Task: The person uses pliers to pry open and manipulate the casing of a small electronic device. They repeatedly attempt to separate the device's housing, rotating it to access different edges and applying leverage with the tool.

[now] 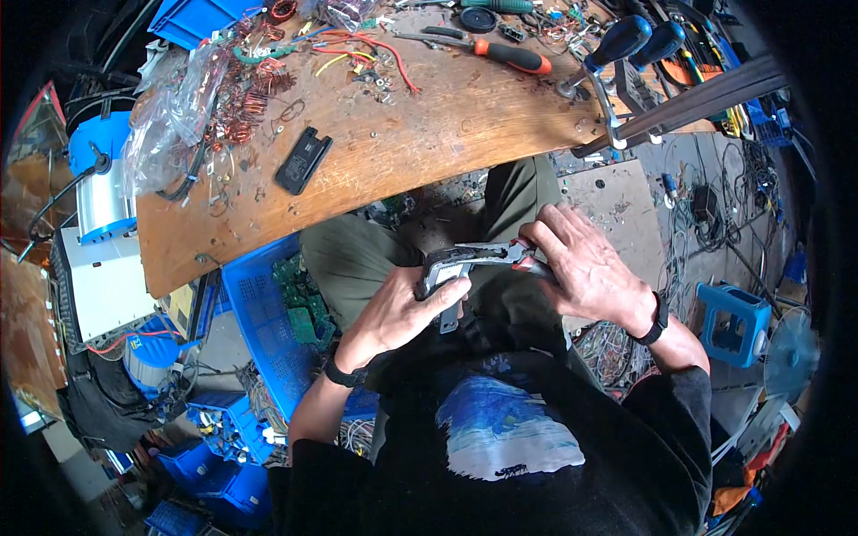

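Observation:
Over my lap, my left hand (398, 311) is closed around a small dark device casing (438, 268) with a pale inner face; its thumb presses on the near side. A dark strip hangs down below that thumb. My right hand (592, 268) grips a pair of pliers (500, 254) by red-and-black handles. The pliers' metal jaws reach left to the top edge of the casing and appear to touch it; whether they bite on it I cannot tell. On the wooden table (402, 161) ahead lies a black rectangular plastic casing (304, 161).
Copper coils (246, 116), plastic bags (174, 125) and wires crowd the table's left. A screwdriver (514, 57) with an orange-black handle lies at the back. A blue crate (255, 295) with green circuit boards (304, 308) stands by my left leg. Tangled cables (715, 223) cover the right floor.

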Demonstrator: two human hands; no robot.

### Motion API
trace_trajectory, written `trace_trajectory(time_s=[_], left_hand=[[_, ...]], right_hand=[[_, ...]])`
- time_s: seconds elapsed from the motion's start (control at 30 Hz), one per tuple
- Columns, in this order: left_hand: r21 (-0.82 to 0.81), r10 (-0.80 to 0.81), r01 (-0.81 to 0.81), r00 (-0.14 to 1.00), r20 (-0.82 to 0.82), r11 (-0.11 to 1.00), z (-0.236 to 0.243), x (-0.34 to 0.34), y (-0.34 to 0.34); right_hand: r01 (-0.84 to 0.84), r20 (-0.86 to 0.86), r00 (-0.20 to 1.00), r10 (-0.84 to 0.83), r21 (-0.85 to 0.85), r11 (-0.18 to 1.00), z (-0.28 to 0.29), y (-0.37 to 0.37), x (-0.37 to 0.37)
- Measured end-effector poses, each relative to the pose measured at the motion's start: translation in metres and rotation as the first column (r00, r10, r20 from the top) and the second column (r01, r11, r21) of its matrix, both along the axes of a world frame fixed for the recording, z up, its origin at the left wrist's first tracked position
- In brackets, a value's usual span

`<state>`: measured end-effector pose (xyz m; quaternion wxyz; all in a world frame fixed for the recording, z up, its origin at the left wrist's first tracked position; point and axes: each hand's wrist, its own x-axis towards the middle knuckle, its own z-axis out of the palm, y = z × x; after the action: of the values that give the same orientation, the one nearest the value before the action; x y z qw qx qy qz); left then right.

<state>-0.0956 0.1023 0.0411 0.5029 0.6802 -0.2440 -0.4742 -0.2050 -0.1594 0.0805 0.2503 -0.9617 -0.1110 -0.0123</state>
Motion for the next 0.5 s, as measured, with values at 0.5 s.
trace_trajectory(time_s=[0.5], left_hand=[[0.029, 0.049, -0.068, 0.903, 0.427, 0.997, 0.006, -0.0045, -0.001]], right_hand=[[0.014, 0.086, 0.996, -0.01, -0.054, 0.998, -0.0082, 0.0007, -0.0054]])
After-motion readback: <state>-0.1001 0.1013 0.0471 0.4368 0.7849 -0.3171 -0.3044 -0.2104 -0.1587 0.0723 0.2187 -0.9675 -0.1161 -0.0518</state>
